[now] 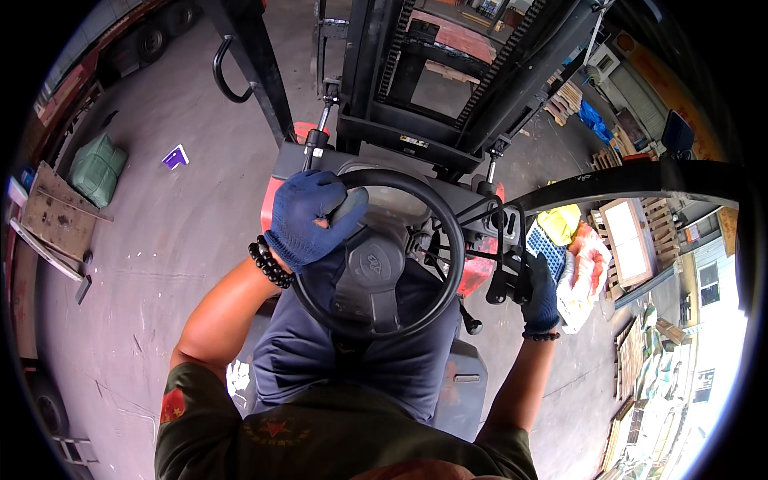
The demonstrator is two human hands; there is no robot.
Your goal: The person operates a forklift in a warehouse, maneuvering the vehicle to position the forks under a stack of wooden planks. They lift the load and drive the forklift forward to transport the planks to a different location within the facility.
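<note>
In a dark blue knit glove, my left hand (310, 218) is curled over the upper left of a black steering wheel (462, 260). Bare skin shows through a gap near the glove's thumb. My right hand (542, 294), gloved too, closes around the outermost of several black control levers (497, 290) to the right of the wheel; its fingertips are partly hidden. A lower lever with a round knob (473, 326) stands free beside my right thigh. Beyond the wheel rises the forklift's dark mast (416, 140) with its chains.
Black cab posts (260, 76) rise at the left and right. On the floor at left are a green wrapped bale (98, 170) and a purple-white sheet (174, 157). Yellow and red-white sacks (588, 264), wooden pallets (660, 228) and stacked boards (630, 360) lie at right. A truck (152, 40) stands far left.
</note>
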